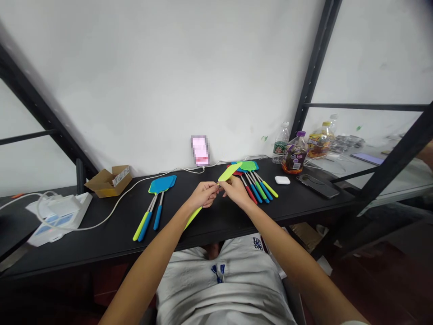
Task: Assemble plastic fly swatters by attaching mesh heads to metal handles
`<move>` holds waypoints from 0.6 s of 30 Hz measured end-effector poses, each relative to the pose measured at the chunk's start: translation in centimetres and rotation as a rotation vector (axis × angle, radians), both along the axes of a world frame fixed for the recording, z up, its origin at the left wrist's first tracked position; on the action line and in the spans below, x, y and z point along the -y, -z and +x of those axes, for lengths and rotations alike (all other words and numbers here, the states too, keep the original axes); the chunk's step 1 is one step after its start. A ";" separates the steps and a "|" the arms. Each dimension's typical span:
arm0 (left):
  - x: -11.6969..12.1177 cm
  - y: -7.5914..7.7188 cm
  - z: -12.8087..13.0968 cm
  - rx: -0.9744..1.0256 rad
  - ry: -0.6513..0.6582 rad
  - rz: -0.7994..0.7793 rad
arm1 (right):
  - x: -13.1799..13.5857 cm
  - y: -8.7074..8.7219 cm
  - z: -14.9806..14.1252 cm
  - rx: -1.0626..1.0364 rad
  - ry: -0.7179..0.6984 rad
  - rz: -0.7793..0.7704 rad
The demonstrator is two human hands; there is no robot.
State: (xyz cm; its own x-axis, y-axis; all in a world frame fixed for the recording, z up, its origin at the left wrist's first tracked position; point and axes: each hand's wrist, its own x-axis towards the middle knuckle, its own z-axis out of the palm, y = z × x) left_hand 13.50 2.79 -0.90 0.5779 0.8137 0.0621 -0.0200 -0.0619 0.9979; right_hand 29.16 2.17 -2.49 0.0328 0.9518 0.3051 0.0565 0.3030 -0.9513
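Observation:
Between my hands is a yellow-green fly swatter (230, 172), tilted, its paddle up to the right and its handle down to the left. My left hand (204, 195) is closed around its shaft. Close beside it, my right hand (234, 188) pinches the swatter where paddle and shaft meet; the fingers hide the joint. To the left lie several fly swatters (163, 183) with blue paddles on top and blue and yellow-green handles. A fanned pile of fly swatters (249, 166) with green, blue and red parts rests just beyond my right hand.
On the black table (111, 243) a phone (200, 151) leans against the wall with a white cable. At left are an open cardboard box (110, 182) and a white box (61, 219). At right are bottles (295, 153), a white earphone case (282, 180) and a dark phone (317, 186).

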 end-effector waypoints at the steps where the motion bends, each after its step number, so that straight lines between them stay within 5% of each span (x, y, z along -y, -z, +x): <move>1: 0.0 0.0 0.0 0.002 0.007 -0.003 | 0.1 -0.1 0.0 -0.021 -0.024 0.005; 7: -0.1 -0.3 -0.2 0.062 0.020 -0.024 | 1.0 -1.6 0.3 -0.331 -0.254 -0.064; 18: 0.3 -1.0 -0.1 0.171 0.214 -0.186 | 0.3 -2.1 1.6 -0.670 -0.363 -0.173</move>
